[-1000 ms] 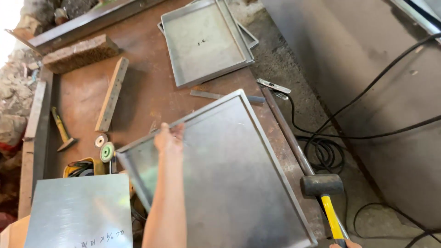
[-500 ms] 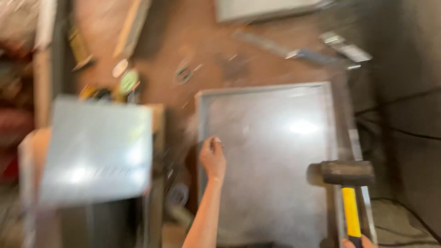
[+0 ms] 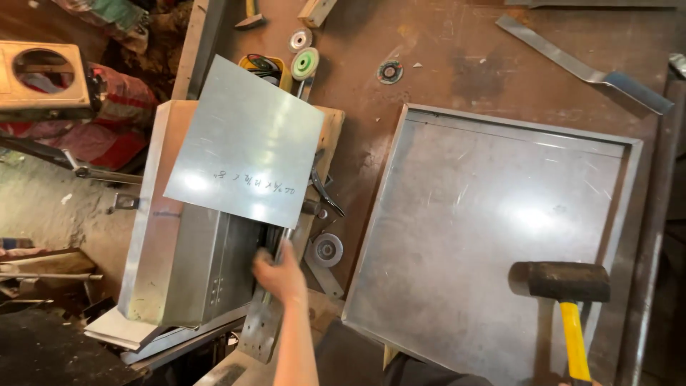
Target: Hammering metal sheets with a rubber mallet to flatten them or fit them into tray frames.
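Note:
My left hand (image 3: 280, 271) reaches to the left of the big shallow metal tray (image 3: 493, 214). Its fingers curl over the edge of a grey metal strip (image 3: 259, 325) beside a stack of folded sheet-metal parts (image 3: 193, 264). A flat shiny metal sheet (image 3: 246, 143) lies tilted on top of that stack. My right hand (image 3: 552, 382) shows only at the bottom edge, gripping the yellow handle of a black rubber mallet (image 3: 561, 281). The mallet's head hovers over the tray's near right corner.
The rusty brown steel workbench (image 3: 429, 93) carries grinding discs (image 3: 306, 63), a small round disc (image 3: 390, 71), a long bent metal strip (image 3: 572, 68) and pliers (image 3: 325, 196). A metal wheel (image 3: 327, 250) lies near my left hand. Rubble and cloth are on the floor at left.
The view has swung left and down. My left hand has left the tray and moved left to the stack of sheet-metal parts. The mallet stays raised over the tray's right side.

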